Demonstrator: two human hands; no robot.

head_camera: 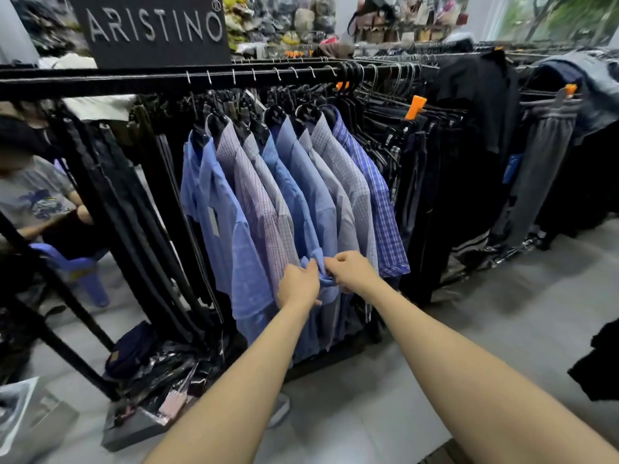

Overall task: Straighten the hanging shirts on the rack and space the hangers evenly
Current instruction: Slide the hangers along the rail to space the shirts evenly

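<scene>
Both hands pinching one blue sleeve cuff.

Left hand [298, 285] and right hand [351, 270] each have a closed grip on the bunched cuff [322, 268] of a blue shirt [301, 195], mid-row among the hanging shirts [348, 182]. Black hangers [274, 117] crowd close on the black rack rail [134, 80]. Dark trousers [418, 182] hang just right; ARISTINO sign [150, 26] above.

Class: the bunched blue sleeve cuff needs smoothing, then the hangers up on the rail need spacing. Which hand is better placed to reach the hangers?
Probably the right hand: it sits higher; the left hand grips the sleeve cuff.
</scene>
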